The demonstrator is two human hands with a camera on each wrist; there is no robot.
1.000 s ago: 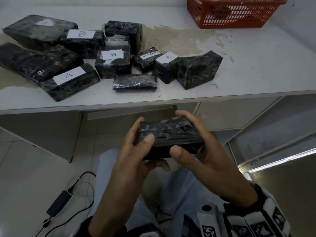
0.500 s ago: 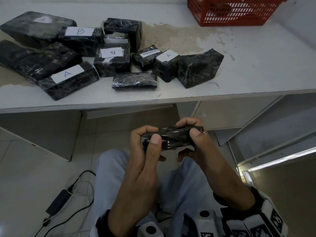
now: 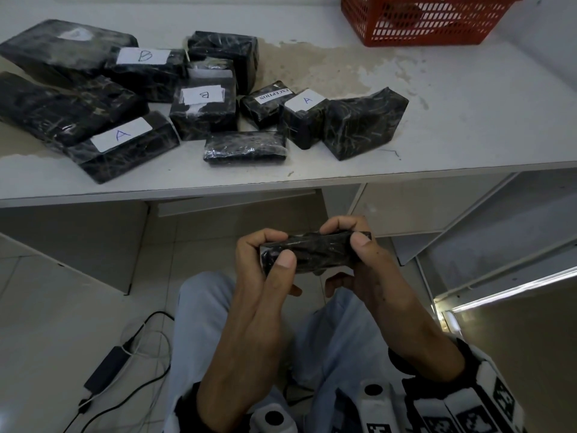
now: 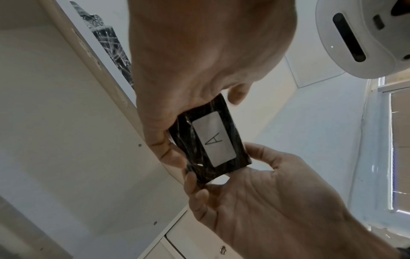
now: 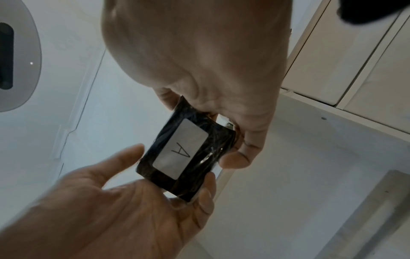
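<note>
Left grip (image 3: 256, 285): forearm rises from lower centre; thumb tip pressed on the near face of a small black plastic-wrapped packet (image 3: 315, 250), fingers curled over its left end.
Right grip (image 3: 371, 276): forearm enters from lower right; thumb on the right end, fingers hooked over the top, others curled beneath.

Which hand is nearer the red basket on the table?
Right. The right hand grips the end of the package toward the red basket; the left hand grips the far end.
</note>
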